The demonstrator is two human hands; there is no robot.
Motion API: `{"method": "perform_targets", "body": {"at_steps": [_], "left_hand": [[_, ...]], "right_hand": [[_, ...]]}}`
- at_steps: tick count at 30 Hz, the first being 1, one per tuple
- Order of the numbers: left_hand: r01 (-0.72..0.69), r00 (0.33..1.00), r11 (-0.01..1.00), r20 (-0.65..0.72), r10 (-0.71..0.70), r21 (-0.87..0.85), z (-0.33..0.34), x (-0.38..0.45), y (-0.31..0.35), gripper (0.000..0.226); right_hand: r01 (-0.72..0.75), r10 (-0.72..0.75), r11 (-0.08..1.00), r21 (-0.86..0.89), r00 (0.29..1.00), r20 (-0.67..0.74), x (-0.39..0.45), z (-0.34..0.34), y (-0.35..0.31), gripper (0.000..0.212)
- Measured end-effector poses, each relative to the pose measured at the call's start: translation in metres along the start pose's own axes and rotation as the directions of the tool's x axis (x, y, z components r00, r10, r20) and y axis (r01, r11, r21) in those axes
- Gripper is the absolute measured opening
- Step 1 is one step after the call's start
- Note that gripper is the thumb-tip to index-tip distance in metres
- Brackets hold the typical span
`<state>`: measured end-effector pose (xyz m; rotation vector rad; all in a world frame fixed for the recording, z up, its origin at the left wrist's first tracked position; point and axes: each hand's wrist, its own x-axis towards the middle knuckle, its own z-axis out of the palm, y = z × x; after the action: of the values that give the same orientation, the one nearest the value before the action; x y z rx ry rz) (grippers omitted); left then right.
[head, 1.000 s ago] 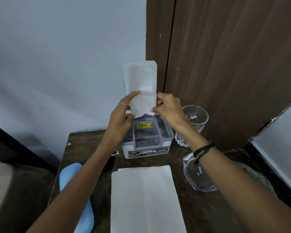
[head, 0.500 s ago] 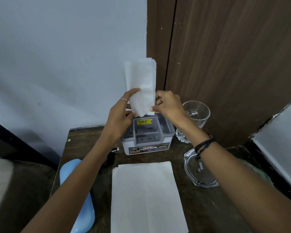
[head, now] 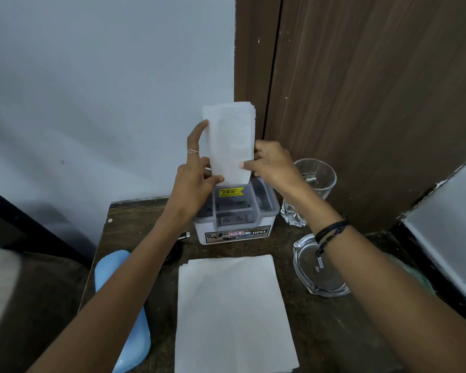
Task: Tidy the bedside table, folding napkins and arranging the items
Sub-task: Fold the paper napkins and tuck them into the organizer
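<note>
A narrow stack of folded white napkins point(head: 230, 141) stands upright above the white and grey napkin holder point(head: 236, 215) at the back of the dark wooden bedside table point(head: 328, 335). My left hand point(head: 197, 181) grips the stack's left edge, index finger stretched up along it. My right hand point(head: 269, 164) pinches its right edge. The stack's lower end sits at the holder's top opening. A larger flat pile of white napkins point(head: 232, 313) lies on the table in front.
A blue oblong case point(head: 124, 313) lies at the table's left edge. A clear glass tumbler point(head: 310, 189) and a glass ashtray point(head: 318, 267) stand on the right. A brown wooden panel rises behind, a pale wall at the left, a white surface at the far right.
My left index finger has slid higher up the stack's left edge. The stack stays upright over the holder, held by both hands.
</note>
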<state>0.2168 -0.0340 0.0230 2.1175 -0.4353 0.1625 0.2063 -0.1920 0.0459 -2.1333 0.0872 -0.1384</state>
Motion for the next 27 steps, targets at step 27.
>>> {"method": "perform_targets", "body": {"at_steps": [27], "left_hand": [[0.109, 0.989, 0.992, 0.108, -0.102, -0.066, -0.004, 0.003, 0.014, 0.033]], "right_hand": [[0.017, -0.004, 0.975, -0.219, 0.998, 0.060, -0.002, -0.004, -0.004, 0.029]]}}
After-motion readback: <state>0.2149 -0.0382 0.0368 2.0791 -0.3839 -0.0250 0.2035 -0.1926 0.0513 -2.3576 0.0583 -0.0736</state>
